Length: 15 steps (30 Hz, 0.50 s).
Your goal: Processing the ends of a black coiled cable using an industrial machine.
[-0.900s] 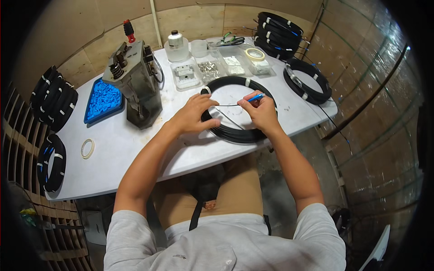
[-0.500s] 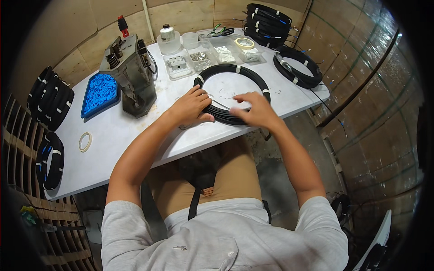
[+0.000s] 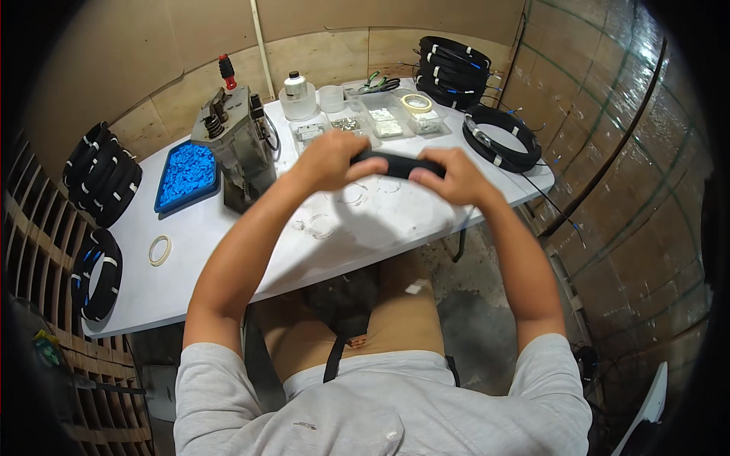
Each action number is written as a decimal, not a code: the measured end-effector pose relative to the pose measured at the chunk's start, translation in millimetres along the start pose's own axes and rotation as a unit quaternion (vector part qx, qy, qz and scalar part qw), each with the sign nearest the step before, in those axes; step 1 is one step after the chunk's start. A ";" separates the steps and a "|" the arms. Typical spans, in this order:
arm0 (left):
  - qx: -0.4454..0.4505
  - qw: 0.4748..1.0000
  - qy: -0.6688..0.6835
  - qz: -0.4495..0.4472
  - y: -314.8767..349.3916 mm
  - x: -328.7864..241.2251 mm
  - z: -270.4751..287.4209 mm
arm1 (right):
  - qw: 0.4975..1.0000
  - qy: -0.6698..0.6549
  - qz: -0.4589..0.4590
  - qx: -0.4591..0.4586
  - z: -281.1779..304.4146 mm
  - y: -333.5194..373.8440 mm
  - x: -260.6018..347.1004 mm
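Both my hands hold a coil of black cable (image 3: 401,166) raised over the table and tipped so that it shows nearly edge-on. My left hand (image 3: 334,161) is closed round its left side, with the thumb along the near face. On the other side, my right hand (image 3: 456,176) grips it with fingers over the top and thumb in front. Most of the coil's ring is hidden by this tilt and by my hands. A small blurred white piece (image 3: 414,287) shows over my right thigh.
A metal press (image 3: 242,144) stands left on the white table (image 3: 205,285), beside a blue tray (image 3: 188,204) of blue parts. Tape rolls and clear bins (image 3: 388,125) lie about. Stacked cable coils (image 3: 454,74) stand at the back right, another coil (image 3: 502,138) nearer, more coils (image 3: 103,178) at left.
The coil that lay flat on the table is now lifted and tilted edge-on. My right hand has moved from open above it to a grip on it. The white piece has appeared.
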State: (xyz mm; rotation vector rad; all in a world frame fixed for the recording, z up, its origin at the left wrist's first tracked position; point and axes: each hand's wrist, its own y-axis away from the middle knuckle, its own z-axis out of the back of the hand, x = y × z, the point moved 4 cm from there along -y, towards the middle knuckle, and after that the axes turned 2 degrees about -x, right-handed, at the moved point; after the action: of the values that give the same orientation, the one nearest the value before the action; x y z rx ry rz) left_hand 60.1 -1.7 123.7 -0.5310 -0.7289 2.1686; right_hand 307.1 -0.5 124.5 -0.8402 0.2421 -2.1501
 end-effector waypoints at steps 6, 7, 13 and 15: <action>-0.064 0.987 0.070 0.131 -68.8 3.5 48.4 | 0.988 -0.145 -0.059 -0.013 38.9 -59.8 -19.3; -0.074 0.989 0.043 0.122 -66.2 6.6 46.9 | 0.986 -0.154 -0.065 -0.023 39.7 -63.3 -24.1; -0.208 0.966 -0.046 0.147 -34.9 38.8 20.3 | 0.965 -0.245 -0.096 -0.021 41.1 -75.9 -55.3; -0.206 0.948 -0.103 0.219 -42.4 43.6 14.2 | 0.963 -0.247 -0.107 -0.001 50.0 -77.7 -59.2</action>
State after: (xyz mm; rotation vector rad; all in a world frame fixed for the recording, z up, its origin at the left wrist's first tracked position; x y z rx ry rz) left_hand 47.9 50.4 156.0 -0.7436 -1.2974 2.5153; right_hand 318.7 100.1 166.9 -1.4222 -0.1087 -2.0500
